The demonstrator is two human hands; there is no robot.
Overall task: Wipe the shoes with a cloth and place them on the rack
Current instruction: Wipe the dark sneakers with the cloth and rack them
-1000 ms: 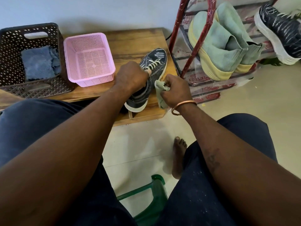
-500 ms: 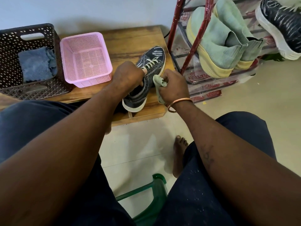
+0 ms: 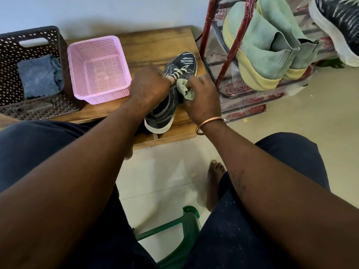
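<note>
- Starting at the left, we see the left hand clenched over the collar of the dark sneaker, steadying it.
- We judge the sneaker light, with a soft upper and a stiff white rubber sole. The collar or heel gives the surest hold, not the laces.
- The pale green cloth looks limp and bunches easily. The right hand grasps it in a wad, pressed to the sneaker's right flank by the laces.
- The wooden table looks smooth and low. A dark basket holding a blue cloth sits at its left end, with a pink basket beside it. The sneaker is toward the right end, heel nearest us.
- The rack stands just right of the table, red-framed and wrapped in clear plastic. It carries green shoes and a black-and-white shoe.
- We expect a short carry over pale tiled floor.
</note>
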